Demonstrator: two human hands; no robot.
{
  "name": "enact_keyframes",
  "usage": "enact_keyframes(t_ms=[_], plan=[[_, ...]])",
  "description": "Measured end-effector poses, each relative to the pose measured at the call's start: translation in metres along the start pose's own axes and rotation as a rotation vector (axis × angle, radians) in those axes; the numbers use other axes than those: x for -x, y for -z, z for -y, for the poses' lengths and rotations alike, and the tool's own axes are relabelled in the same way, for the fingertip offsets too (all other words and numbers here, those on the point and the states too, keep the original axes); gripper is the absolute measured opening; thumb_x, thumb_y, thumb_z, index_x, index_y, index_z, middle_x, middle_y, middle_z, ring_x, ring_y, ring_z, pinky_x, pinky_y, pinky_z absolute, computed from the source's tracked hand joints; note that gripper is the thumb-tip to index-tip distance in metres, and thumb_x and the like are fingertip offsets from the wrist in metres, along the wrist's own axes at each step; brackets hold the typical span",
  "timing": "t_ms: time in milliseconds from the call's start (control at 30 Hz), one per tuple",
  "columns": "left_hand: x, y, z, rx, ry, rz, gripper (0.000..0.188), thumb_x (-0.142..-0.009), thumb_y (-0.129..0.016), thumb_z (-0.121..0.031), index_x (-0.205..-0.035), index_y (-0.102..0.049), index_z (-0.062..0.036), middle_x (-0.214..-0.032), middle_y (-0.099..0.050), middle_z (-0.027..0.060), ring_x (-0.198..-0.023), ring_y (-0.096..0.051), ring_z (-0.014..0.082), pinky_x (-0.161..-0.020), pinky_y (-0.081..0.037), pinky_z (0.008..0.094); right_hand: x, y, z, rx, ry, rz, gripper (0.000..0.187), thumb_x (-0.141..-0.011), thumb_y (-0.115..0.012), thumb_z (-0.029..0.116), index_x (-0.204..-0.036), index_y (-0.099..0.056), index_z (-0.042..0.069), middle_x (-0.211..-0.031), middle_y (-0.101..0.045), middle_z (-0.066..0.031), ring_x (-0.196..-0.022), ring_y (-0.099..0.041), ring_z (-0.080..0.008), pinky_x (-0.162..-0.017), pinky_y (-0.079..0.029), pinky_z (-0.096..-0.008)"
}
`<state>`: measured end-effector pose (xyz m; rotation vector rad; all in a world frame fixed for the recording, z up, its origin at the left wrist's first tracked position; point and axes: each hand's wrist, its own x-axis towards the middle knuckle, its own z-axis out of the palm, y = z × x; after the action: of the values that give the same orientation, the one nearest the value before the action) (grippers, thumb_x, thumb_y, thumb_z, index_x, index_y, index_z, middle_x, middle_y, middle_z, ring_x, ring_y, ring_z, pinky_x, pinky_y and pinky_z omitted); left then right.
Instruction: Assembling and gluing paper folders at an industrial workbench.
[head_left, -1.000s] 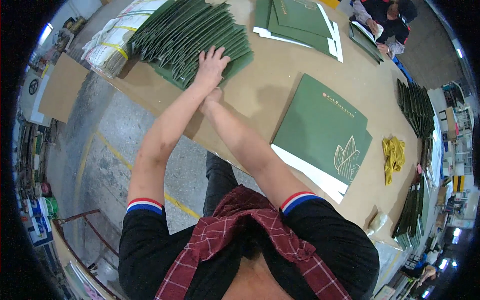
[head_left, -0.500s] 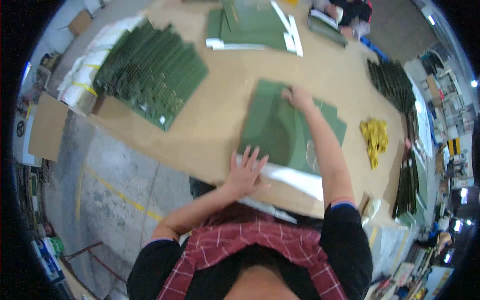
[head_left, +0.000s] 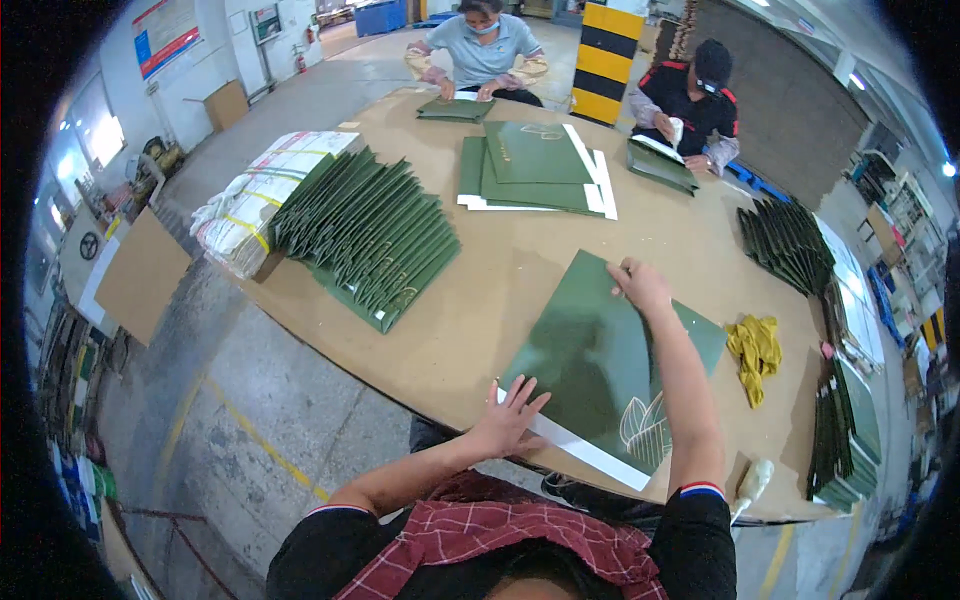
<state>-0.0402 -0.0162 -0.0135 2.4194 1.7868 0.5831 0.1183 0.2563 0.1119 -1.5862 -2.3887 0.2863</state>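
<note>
A green paper sheet (head_left: 570,370) with a gold leaf-like line drawing and a white strip (head_left: 590,452) along its near edge lies in front of me. Part of another green piece (head_left: 703,335) shows past its right side. My left hand (head_left: 508,418) rests with spread fingers on the sheet's near left corner, over the end of the white strip. At the far edge, my right hand (head_left: 642,287) has its fingers closed on the sheet's corner, and my forearm crosses above its right side.
Left on the table (head_left: 470,340) stand a row of folded green paper bags (head_left: 365,235) and a wrapped white bundle (head_left: 245,225). Flat green sheets (head_left: 535,165) lie beyond. A yellow cloth (head_left: 755,355), white bottle (head_left: 755,482) and more green bags (head_left: 785,245) are rightward. Two people work across.
The view has lifted, bringing two people at the far side into sight. The green sheet now lies broader and turned, showing its gold drawing. Both hands stay at its edges.
</note>
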Motion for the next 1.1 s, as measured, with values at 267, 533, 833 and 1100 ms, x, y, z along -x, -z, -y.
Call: enact_keyframes(t_ms=[267,533,833,1100], plan=[[-0.004,0.022,-0.036,0.242,-0.324,-0.210,0.055,-0.068,-0.055,-0.007,-0.121,-0.042,-0.0047,-0.120,-0.046,0.0168,-0.111,-0.045,0.0329,-0.092,-0.038,0.0407,0.029,0.043,-0.059,0.097,-0.056,0.332,0.042,-0.077,-0.055,0.049,-0.077,-0.066,0.009,-0.076,-0.063,-0.0139,-0.074,-0.060,-0.0291,-0.071,-0.047,-0.0384],[0.027,-0.017,-0.047,0.595,0.027,-0.202,0.053,-0.076,-0.050,-0.004,-0.127,-0.038,-0.0074,-0.112,-0.054,0.0186,-0.099,-0.055,0.0309,-0.085,-0.044,0.0359,0.008,-0.029,-0.064,0.316,0.076,0.514,0.029,-0.075,-0.056,0.041,-0.083,-0.068,0.015,-0.078,-0.064,-0.0138,-0.076,-0.061,-0.0268,-0.072,-0.047,-0.0392],[0.055,-0.009,-0.034,0.893,0.219,-0.258,0.047,-0.073,-0.056,0.000,-0.119,-0.049,-0.0113,-0.122,-0.044,0.0182,-0.110,-0.047,0.0316,-0.091,-0.039,0.0332,0.045,-0.097,0.016,0.205,0.677,-0.336,0.034,-0.086,-0.044,0.042,-0.086,-0.065,0.016,-0.083,-0.062,-0.0102,-0.085,-0.058,-0.0274,-0.089,-0.037,-0.0399],[0.050,0.015,-0.033,0.935,0.253,-0.023,0.057,-0.073,-0.064,-0.008,-0.125,-0.042,-0.0122,-0.127,-0.038,0.0168,-0.118,-0.039,0.0293,-0.095,-0.035,0.0329,0.070,-0.102,0.020,0.112,0.883,-0.050,0.034,-0.086,-0.047,0.034,-0.063,-0.060,0.012,-0.058,-0.057,-0.0039,-0.061,-0.056,-0.0186,-0.078,-0.038,-0.0346]])
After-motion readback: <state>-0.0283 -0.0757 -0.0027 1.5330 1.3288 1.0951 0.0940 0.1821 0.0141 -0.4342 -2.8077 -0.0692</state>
